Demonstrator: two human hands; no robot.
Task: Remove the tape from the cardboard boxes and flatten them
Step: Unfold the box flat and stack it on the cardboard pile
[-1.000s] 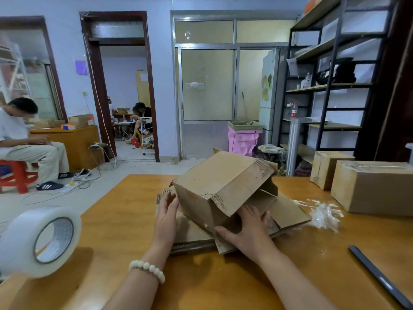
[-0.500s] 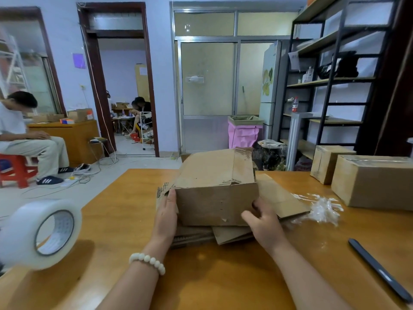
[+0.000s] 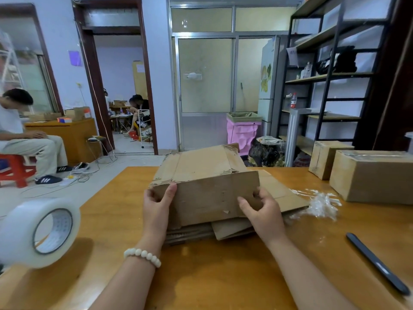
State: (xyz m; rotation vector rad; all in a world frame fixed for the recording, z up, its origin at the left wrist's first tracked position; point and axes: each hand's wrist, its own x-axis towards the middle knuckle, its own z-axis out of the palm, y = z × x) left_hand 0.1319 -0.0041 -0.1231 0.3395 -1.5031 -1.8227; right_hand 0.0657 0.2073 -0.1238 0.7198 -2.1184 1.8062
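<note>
A brown cardboard box (image 3: 207,186), collapsed nearly flat, lies on a stack of flattened cardboard (image 3: 232,229) in the middle of the wooden table (image 3: 201,276). My left hand (image 3: 157,204) grips the box's near left corner, thumb on the front face. My right hand (image 3: 260,209) holds the near right edge with curled fingers. Two sealed cardboard boxes stand at the right: a large one (image 3: 371,175) with tape on top and a smaller one (image 3: 324,157) behind it. A crumpled wad of removed clear tape (image 3: 319,204) lies right of the stack.
A big roll of clear tape (image 3: 38,233) stands at the table's left edge. A dark knife or pen (image 3: 377,262) lies at the right front. A person sits on a red stool (image 3: 15,166) at far left. Metal shelves (image 3: 335,74) rise behind the boxes.
The box went from an open, tilted shape to a nearly flat slab on the stack. Both hands shifted to its near corners.
</note>
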